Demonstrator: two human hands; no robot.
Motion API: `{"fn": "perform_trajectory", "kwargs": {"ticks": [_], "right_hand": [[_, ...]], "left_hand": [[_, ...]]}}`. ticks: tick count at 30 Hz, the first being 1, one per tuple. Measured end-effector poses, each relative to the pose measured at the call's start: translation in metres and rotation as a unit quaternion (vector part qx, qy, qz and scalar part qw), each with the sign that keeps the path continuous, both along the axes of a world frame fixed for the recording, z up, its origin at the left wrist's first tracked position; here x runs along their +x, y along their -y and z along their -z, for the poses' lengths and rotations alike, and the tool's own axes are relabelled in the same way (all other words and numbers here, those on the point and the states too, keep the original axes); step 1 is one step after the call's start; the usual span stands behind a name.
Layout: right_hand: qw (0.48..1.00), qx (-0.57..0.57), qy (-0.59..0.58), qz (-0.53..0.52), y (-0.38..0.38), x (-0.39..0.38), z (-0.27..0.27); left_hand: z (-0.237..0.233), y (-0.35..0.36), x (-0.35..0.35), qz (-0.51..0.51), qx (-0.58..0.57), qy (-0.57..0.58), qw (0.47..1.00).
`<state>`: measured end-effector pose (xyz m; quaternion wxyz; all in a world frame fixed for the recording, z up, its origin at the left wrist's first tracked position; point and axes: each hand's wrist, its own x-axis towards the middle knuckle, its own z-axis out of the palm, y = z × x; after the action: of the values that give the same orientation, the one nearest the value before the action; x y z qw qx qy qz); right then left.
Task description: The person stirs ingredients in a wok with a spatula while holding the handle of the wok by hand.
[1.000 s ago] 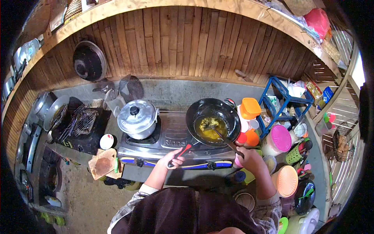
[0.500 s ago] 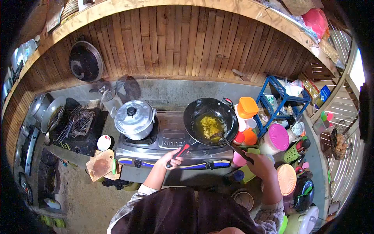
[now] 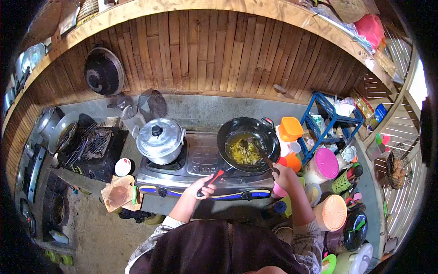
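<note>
A black wok (image 3: 228,125) sits on the right burner of the steel gas stove (image 3: 203,157), with yellow food (image 3: 245,152) in oil inside. My left hand (image 3: 200,188) is wrapped round the wok's red and black handle (image 3: 219,174) at the stove's front edge. In my right hand (image 3: 286,178) is the dark handle of a spatula (image 3: 268,161), whose blade is in the wok among the food, partly hidden by it. On the left burner stands a lidded silver pot (image 3: 159,141).
At the left are a blackened grill stove (image 3: 96,144), a white round container (image 3: 123,167) and cutting boards (image 3: 119,194). To the right stand a blue rack (image 3: 326,107), a pink-lidded tub (image 3: 326,163) and an orange-lidded tub (image 3: 334,212). A pan lid (image 3: 104,71) hangs on the wall.
My right hand has moved up and left toward the wok. The spatula's blade has shifted farther into the wok, and the yellow food is more spread out. My left hand keeps its grip.
</note>
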<state>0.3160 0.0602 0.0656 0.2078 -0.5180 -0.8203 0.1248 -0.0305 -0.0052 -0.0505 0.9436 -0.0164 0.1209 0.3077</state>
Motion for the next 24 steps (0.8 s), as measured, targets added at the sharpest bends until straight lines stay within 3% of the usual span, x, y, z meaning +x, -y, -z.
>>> {"fn": "perform_trajectory", "kwargs": {"ticks": [15,17,24], "right_hand": [[0.998,-0.052,-0.006,0.047,-0.004,-0.021,-0.001],[1.000,-0.004,-0.017,-0.001,0.000,-0.012,-0.003],[0.999,-0.016,0.022,-0.018,0.014,0.019,-0.020]], "left_hand": [[0.001,-0.001,0.000,0.012,0.003,0.024,1.000],[0.003,-0.001,-0.001,0.013,0.003,0.030,0.999],[-0.001,-0.001,0.000,0.002,0.002,0.006,1.000]]}}
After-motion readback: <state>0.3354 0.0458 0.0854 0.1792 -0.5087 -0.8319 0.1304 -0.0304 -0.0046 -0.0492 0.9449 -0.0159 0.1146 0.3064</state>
